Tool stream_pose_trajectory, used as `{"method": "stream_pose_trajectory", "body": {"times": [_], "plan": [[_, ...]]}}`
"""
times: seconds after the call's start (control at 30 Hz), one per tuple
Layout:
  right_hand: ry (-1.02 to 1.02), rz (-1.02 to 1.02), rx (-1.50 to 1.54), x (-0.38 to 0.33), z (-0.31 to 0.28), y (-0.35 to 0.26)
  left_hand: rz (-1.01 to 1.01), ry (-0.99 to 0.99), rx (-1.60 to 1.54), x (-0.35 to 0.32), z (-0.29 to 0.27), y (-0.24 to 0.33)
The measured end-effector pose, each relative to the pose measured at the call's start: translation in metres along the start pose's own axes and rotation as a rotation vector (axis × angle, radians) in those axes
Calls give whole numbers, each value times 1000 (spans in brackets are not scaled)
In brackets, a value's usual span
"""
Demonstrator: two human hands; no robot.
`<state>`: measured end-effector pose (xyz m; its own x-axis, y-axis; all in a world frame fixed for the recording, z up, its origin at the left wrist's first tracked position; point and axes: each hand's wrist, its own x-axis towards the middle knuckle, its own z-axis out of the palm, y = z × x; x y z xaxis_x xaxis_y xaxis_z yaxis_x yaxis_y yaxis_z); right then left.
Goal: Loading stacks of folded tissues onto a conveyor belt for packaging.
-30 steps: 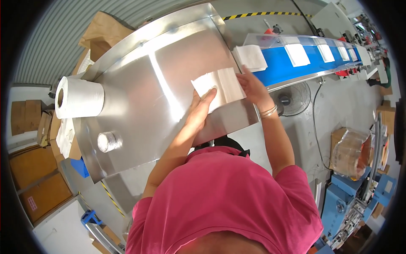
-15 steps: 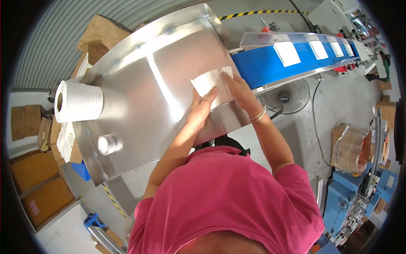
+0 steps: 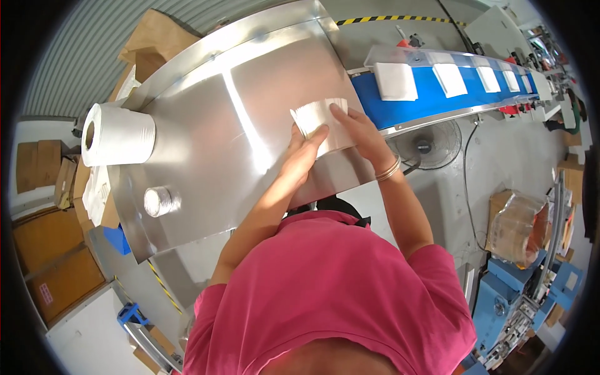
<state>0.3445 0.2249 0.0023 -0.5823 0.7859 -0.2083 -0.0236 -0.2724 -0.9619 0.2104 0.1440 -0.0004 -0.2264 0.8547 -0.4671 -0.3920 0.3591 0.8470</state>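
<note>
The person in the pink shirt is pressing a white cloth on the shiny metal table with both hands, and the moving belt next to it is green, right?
Not quite. The belt is blue, not green, as the head view shows. The rest holds: the left hand and right hand both press the white cloth on the shiny metal table.

Both hands cover part of the white sheet [image 3: 315, 119]; the belt's [image 3: 431, 100] far pads shrink too small to tell apart
</note>
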Motion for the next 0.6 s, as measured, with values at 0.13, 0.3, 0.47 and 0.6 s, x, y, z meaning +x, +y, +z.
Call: {"method": "stream_pose_trajectory", "body": {"times": [0.13,0.3,0.47,0.6], "plan": [[138,120,-260,12,12,13,18,-34,41,9,-1,-9],[179,271,314,16,14,10,22,12,44,11,0,-9],[216,64,-711,4,21,20,85,120,85,5,9,1],[104,-69,-797,2,-7,32,124,51,402,10,-7,-5]]}}
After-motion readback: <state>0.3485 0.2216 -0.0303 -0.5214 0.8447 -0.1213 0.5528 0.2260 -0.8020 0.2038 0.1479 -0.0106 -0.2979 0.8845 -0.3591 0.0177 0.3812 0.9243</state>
